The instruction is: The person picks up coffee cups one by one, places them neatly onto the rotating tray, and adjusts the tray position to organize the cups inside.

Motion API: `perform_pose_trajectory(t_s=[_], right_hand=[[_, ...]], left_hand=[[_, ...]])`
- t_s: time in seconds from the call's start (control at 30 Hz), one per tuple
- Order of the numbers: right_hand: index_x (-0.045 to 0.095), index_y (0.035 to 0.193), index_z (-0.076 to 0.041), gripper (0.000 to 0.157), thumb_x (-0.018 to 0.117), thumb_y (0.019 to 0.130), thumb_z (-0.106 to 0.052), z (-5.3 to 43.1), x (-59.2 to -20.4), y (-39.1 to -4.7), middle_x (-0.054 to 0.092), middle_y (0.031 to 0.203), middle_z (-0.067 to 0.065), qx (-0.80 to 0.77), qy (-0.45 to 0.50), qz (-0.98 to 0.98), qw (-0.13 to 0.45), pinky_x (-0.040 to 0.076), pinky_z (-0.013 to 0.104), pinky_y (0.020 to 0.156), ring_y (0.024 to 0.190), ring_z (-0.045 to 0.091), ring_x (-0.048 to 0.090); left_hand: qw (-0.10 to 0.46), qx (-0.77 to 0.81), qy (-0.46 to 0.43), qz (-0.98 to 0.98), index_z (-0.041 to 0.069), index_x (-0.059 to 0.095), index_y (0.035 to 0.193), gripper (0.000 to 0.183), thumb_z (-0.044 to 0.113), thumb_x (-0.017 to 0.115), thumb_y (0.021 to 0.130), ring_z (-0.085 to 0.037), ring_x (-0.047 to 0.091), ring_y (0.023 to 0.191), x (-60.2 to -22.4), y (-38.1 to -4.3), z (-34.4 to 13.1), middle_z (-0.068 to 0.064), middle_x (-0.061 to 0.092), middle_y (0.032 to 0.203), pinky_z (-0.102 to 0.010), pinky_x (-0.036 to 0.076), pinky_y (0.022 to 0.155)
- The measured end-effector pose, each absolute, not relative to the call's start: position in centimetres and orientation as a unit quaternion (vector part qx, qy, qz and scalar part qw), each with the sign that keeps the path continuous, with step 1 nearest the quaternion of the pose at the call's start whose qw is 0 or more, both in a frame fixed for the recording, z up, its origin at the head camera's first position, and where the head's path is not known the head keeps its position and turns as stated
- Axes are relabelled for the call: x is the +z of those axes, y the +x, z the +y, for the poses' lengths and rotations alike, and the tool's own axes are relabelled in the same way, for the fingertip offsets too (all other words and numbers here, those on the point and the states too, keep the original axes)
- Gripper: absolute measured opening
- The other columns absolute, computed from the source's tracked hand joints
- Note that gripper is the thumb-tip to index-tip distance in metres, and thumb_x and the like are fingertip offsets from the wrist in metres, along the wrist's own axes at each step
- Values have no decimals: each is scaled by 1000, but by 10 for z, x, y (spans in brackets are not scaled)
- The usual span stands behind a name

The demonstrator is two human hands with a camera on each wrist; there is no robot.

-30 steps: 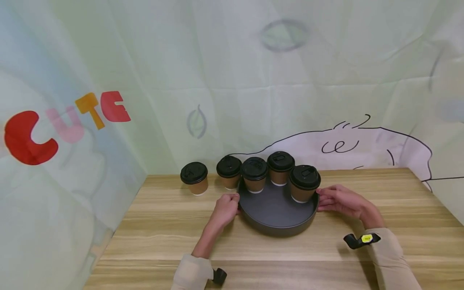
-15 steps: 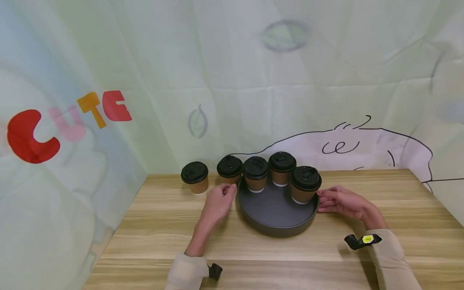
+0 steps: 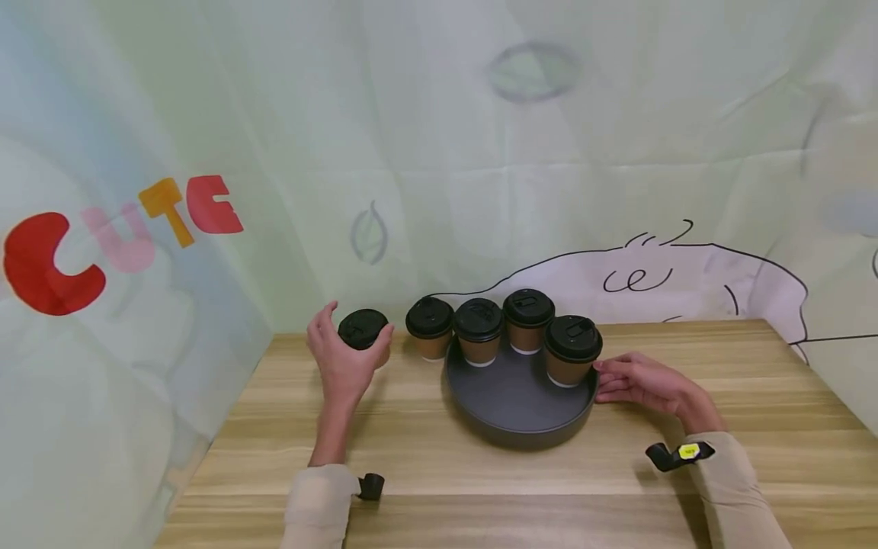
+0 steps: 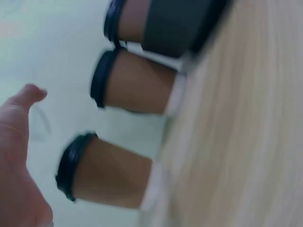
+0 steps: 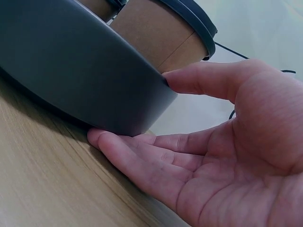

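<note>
At the far left of the table, a brown paper coffee cup with a black lid [image 3: 362, 328] stands upright. My left hand [image 3: 346, 370] reaches toward it with fingers and thumb spread about its lid. In the left wrist view that cup [image 4: 113, 172] shows a gap from the thumb [image 4: 21, 101]; the other fingers are out of sight there. My right hand [image 3: 641, 383] grips the right side of a round dark grey tray [image 3: 514, 404]. Its thumb presses the rim and the fingers lie under the edge [image 5: 137, 156]. Three similar cups stand in the tray, including the right one [image 3: 573, 352].
Another lidded cup [image 3: 430, 328] stands on the wooden table [image 3: 425, 465], between the leftmost cup and the tray. A printed curtain [image 3: 439, 152] hangs right behind the table's back edge.
My left hand has let go of the tray's left side and moved left to the leftmost cup, its fingers spreading. The right hand keeps its grip on the tray.
</note>
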State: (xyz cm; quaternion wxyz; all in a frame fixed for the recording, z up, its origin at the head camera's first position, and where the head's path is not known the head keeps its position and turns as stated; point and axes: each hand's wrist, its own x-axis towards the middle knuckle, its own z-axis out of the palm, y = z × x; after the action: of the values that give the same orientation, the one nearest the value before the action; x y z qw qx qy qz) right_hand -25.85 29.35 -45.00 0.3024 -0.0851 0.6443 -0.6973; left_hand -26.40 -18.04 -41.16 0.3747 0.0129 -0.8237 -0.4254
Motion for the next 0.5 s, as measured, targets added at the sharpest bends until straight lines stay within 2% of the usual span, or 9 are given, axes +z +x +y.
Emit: perform_pose_trajectory(t_s=[0.13,0.3,0.4,0.5], right_hand=[[48,120,15,36,48,101,-16,293,-450,-258,67,102,19,-698,-79,645,301,48,44,91,97,26,66],[47,121,15,38,48,101,-16,293,-450,-258,67,103,19,-697,-83,644,304,48,44,92,97,26,66],[47,121,16,38,47,101,-16,293,-450,-259,66,104,20,-695,-86,646,304,48,43,92,98,26,66],[46,122,16,39,48,101,-16,292,-450,-258,66,104,20,-694,-86,647,304,48,43,92,98,25,66]], left_hand=[[341,-430,27,-835,21,20,150,114,54,84,62,-22,19,137,-424,-275,-194,-5,22,150,-50,25,107],[299,-444,37,-844,22,9,154,125,56,85,60,-22,16,141,-436,-292,-203,-2,13,156,-53,24,108],[279,-441,27,-852,16,12,153,123,55,84,62,-26,23,139,-443,-301,-204,-7,21,154,-54,26,107],[269,-434,15,-860,11,27,149,110,52,84,65,-30,34,131,-447,-306,-204,-12,36,145,-52,31,104]])
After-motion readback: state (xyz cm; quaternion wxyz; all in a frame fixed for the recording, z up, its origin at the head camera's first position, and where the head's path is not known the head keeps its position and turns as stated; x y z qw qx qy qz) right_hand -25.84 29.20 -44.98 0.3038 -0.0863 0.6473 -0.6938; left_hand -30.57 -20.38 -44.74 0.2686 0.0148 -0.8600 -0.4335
